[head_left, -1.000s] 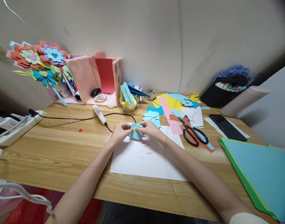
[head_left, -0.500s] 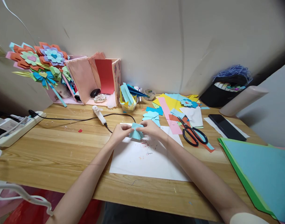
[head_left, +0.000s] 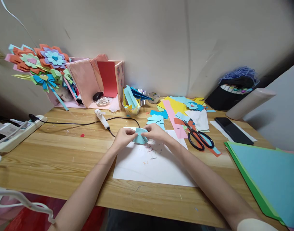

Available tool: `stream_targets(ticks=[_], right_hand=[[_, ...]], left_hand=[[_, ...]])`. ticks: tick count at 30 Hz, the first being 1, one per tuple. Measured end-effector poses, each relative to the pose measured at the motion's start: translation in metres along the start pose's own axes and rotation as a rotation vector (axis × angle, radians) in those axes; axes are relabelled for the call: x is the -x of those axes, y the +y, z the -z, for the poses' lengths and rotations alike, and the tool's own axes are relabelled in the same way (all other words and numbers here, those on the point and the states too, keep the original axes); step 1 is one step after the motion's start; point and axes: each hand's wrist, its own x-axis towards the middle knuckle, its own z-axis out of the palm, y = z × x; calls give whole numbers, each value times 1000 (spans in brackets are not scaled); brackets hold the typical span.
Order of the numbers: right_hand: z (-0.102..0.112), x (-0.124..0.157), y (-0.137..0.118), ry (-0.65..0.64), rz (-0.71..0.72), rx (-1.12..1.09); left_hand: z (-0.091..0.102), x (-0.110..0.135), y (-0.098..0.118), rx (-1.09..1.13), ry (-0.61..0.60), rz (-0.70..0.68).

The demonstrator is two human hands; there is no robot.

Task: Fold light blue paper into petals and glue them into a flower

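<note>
A small folded piece of light blue paper (head_left: 140,137) is held just above a white sheet (head_left: 147,168) marked with coloured specks. My left hand (head_left: 124,137) pinches its left side between thumb and fingers. On the right side, my right hand (head_left: 156,132) grips its upper edge, also closed. Behind the hands lie light blue cut paper pieces (head_left: 155,120). A white glue gun (head_left: 101,118) with a black cord rests left of them. Black-handled scissors (head_left: 199,137) lie to the right on orange and blue scraps.
Paper flowers (head_left: 46,62) and a pink box (head_left: 84,77) stand at the back left. A clear tub (head_left: 132,110) holds folded strips. A power strip (head_left: 21,134) lies far left. Right are a phone (head_left: 233,131), coloured sheets (head_left: 269,176) and a black pen holder (head_left: 230,98).
The folded light blue paper has turned slightly in my fingers and its face looks flatter. Both hands stay in nearly the same place, still gripping it.
</note>
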Motion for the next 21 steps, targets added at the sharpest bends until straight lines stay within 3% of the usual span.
stream_targets(ticks=[13, 21], right_hand=[[-2, 2, -3, -54, 21, 40], [4, 3, -5, -80, -97, -153]], left_hand=[[3, 1, -2, -47, -51, 16], [2, -1, -6, 1, -3, 28]])
